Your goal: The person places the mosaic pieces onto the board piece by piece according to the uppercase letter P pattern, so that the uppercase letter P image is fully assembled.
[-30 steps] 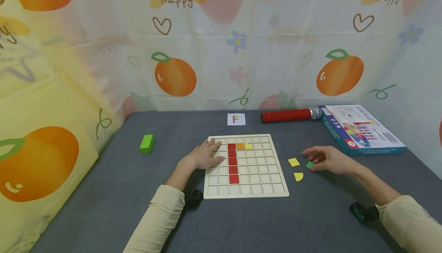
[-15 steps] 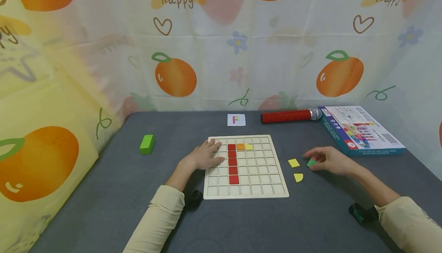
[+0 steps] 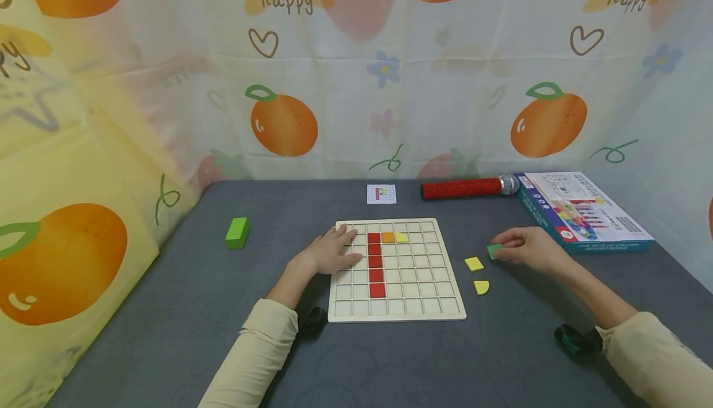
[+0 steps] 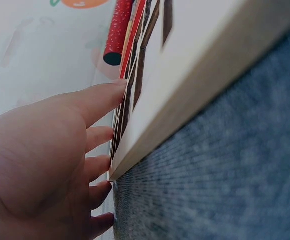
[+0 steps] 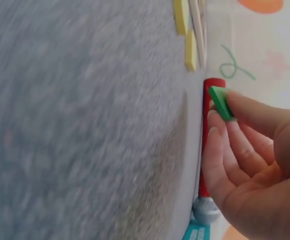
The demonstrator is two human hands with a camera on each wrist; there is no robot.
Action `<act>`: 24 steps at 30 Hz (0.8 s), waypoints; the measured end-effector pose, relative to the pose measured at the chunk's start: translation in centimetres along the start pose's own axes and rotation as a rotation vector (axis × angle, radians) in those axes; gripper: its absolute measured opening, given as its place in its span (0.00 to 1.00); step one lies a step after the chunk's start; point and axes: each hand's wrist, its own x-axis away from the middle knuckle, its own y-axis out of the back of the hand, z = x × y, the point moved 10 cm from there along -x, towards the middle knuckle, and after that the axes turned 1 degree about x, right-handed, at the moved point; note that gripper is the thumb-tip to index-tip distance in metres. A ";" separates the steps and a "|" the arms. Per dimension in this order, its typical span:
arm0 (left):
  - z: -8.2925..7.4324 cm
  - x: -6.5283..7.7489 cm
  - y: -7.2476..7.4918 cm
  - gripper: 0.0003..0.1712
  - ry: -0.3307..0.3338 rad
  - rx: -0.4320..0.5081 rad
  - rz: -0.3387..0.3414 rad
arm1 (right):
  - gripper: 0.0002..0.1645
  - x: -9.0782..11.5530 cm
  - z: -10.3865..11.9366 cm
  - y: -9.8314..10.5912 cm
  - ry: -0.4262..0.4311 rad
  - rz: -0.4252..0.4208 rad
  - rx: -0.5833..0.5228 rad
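Observation:
My left hand (image 3: 328, 252) lies with straight, spread fingers on the left side of a pale grid board (image 3: 409, 309). On the board, a column of red tiles (image 3: 375, 261) fills several cells, with an orange tile (image 3: 387, 236) and a yellow tile (image 3: 401, 236) beside its top. To the right of the board, my right hand (image 3: 529, 248) pinches a green tile (image 5: 221, 103) between thumb and fingers, raised above the table in the right wrist view. Near that hand lie a yellow square tile (image 3: 474, 264) and a yellow tile with one rounded corner (image 3: 481, 287).
A green block (image 3: 237, 233) sits on the grey table at the left. Behind the board are a small printed card (image 3: 381, 194) and a red glittery microphone (image 3: 462, 189). A flat box (image 3: 585, 210) lies at the back right, before a printed curtain (image 3: 340, 86).
My right hand has lifted the green tile off the table and moved it slightly away from me and to the left. My left hand has stayed in place on the board.

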 end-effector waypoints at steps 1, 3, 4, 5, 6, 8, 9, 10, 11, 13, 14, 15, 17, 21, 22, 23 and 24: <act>0.0 0.0 0.0 0.39 -0.002 0.000 0.001 | 0.23 -0.1 0.1 -0.1 -0.008 0.002 -0.014; 0.0 0.0 0.0 0.39 -0.002 0.000 0.002 | 0.25 -0.2 0.4 -0.5 -0.021 0.010 -0.052; 0.0 0.0 0.0 0.39 -0.003 0.000 0.002 | 0.25 -0.2 0.6 -0.7 -0.026 0.016 -0.074; 0.0 0.0 0.0 0.39 -0.002 0.000 0.002 | 0.25 -0.3 0.8 -0.9 -0.030 0.022 -0.096; 0.0 0.0 -0.1 0.39 -0.002 0.000 0.001 | 0.25 -0.4 1.0 -1.1 -0.033 0.028 -0.118; 0.0 -0.1 -0.1 0.39 0.000 0.000 0.000 | 0.26 -0.6 1.3 -1.5 -0.042 0.033 -0.148; 0.1 -0.1 -0.1 0.39 0.002 -0.004 0.001 | 0.26 -0.8 1.4 -1.7 -0.045 0.034 -0.157; 0.1 -0.1 -0.1 0.39 0.003 -0.005 0.000 | 0.27 -0.9 1.6 -1.9 -0.046 0.035 -0.164; 0.1 -0.1 -0.1 0.39 0.004 -0.006 0.000 | 0.27 -1.1 1.7 -2.1 -0.046 0.036 -0.172; 0.0 0.0 -0.1 0.39 0.004 -0.008 0.000 | 0.27 -1.4 2.1 -2.4 -0.041 0.037 -0.184; 0.0 0.0 -0.1 0.39 0.003 -0.008 -0.001 | 0.27 -1.6 2.3 -2.6 -0.037 0.039 -0.190; 0.1 0.0 -0.1 0.39 0.002 -0.006 -0.001 | 0.28 -1.7 2.5 -2.9 -0.033 0.042 -0.196; 0.1 0.0 -0.1 0.39 0.001 -0.007 0.001 | 0.28 -2.0 2.9 -3.3 -0.022 0.050 -0.211; 0.2 0.1 -0.2 0.39 -0.002 -0.010 0.005 | 0.26 -2.4 3.8 -4.3 -0.004 0.077 -0.249; 0.2 0.1 -0.2 0.39 -0.001 -0.013 0.006 | 0.26 -2.5 4.0 -4.6 -0.002 0.084 -0.258; 0.2 0.1 -0.2 0.39 -0.002 -0.011 0.004 | 0.25 -2.6 4.2 -4.8 -0.002 0.091 -0.269; 0.2 0.1 -0.2 0.39 -0.003 -0.009 0.002 | 0.25 -2.7 4.4 -5.0 -0.001 0.100 -0.278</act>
